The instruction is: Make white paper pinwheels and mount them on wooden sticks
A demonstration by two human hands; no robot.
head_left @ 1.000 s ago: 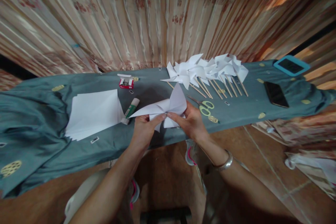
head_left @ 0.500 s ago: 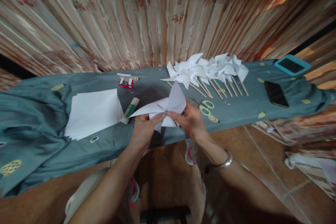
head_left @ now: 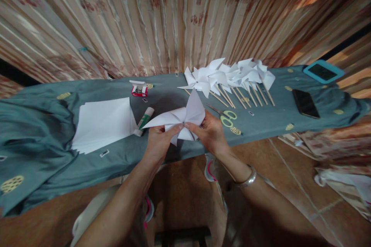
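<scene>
A white paper pinwheel (head_left: 193, 110) is held between my two hands above the front part of the cloth-covered table. My left hand (head_left: 159, 139) grips its left side, with the thumb pressed near the centre. On the other side my right hand (head_left: 213, 131) pinches it, its thumb also at the middle. Both hands' remaining fingers are mostly hidden behind the paper. A glue stick (head_left: 145, 120) lies just left of the pinwheel. Green-handled scissors (head_left: 227, 117) rest to the right of my right hand.
Several finished pinwheels (head_left: 208, 77) with wooden sticks lie at the back. A paper stack (head_left: 102, 123) sits at left, behind it a small red box (head_left: 139, 90). A phone (head_left: 305, 103) and blue-framed tablet (head_left: 324, 71) are at right. The green tablecloth (head_left: 171, 158) is rumpled at left.
</scene>
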